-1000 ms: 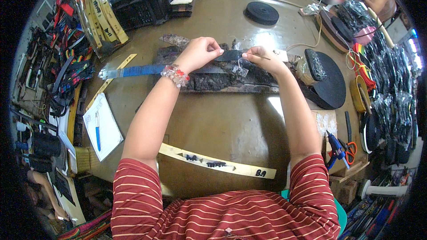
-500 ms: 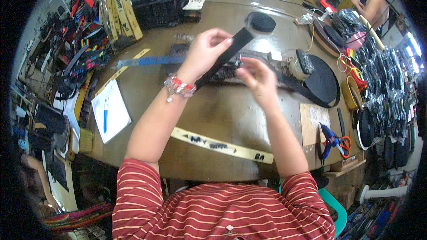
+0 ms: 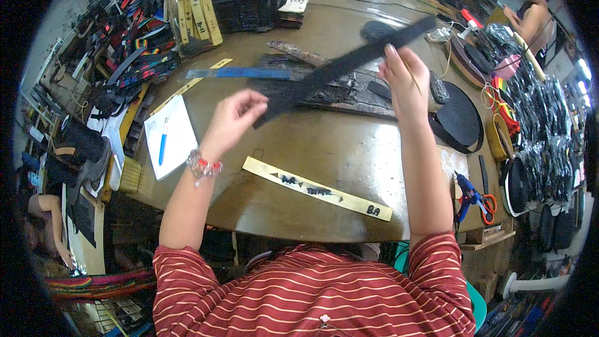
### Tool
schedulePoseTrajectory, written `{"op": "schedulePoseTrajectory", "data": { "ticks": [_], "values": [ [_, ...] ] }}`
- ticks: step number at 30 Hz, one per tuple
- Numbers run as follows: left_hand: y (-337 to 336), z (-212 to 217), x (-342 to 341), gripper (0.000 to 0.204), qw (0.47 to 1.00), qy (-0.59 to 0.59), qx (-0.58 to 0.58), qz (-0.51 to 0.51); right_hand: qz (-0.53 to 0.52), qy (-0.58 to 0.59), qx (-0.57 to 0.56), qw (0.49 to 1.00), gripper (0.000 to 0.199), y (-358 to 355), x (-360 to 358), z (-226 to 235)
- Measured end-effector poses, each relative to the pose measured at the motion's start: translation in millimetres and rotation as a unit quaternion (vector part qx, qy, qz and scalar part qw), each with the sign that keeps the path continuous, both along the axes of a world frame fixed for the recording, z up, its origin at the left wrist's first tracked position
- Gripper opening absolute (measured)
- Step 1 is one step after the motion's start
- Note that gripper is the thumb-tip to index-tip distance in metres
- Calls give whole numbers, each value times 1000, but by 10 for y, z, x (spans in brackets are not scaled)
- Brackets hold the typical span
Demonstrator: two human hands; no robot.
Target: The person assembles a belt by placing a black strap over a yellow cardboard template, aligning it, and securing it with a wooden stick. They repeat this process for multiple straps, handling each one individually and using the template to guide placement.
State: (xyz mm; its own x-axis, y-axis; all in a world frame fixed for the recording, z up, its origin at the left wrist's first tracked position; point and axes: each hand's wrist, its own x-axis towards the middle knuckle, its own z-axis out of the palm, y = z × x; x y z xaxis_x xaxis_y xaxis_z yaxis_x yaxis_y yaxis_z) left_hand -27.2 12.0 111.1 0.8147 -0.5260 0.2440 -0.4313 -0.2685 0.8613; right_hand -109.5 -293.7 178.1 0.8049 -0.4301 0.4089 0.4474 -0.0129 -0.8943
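Head view shows a person in a red striped shirt with both forearms extended over a brown tabletop [image 3: 349, 140]. Item in hand: one wide black strap [image 3: 349, 64], suspended above the table on a diagonal, its lower end at the left hand [image 3: 236, 118] and its upper end beyond the right hand [image 3: 409, 84]. Left hand: thumb and fingers brought together on the strap's lower end; a beaded bracelet [image 3: 204, 165] is worn at that wrist. Right hand: raised, fingertips at the strap's lower edge, fingers closed about a thin brown stick [image 3: 411, 75]; whether they also pinch the strap cannot be told. Beneath the strap lies a dark, worn block [image 3: 359, 95], with a blue strip [image 3: 240, 73] at its left end. Nearer the body, a cream marked strip [image 3: 318, 190] lies at a slant. On the left is a white paper pad [image 3: 171, 156] with a blue pen [image 3: 163, 140] resting on it. On the right stands a large black webbing roll [image 3: 460, 115]; nearer the body, a blue glue gun [image 3: 467, 195] lies just beside orange-handled scissors [image 3: 490, 209]. At the far side, a smaller black coil [image 3: 374, 30] sits partly behind the strap, and a black crate [image 3: 249, 11] holds clear plastic-wrapped contents.
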Motion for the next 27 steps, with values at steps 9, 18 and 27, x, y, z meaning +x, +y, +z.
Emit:
{"op": "schedulePoseTrajectory", "data": {
  "ticks": [9, 18, 27],
  "values": [
    [346, -323, 954, 22, 957, -157, 189, 152, -90, 228, -224, 943, 27, -610, -73, -646],
    [-45, 1070, -808, 14, 864, -271, -350, -237, -310, 154, -240, 907, 24, -706, -1127, -1567],
    [-245, 1235, -1754, 17, 608, -13, -452, -652, -269, 191, -287, 900, 16, -640, -1073, -1674]
  ]
}}
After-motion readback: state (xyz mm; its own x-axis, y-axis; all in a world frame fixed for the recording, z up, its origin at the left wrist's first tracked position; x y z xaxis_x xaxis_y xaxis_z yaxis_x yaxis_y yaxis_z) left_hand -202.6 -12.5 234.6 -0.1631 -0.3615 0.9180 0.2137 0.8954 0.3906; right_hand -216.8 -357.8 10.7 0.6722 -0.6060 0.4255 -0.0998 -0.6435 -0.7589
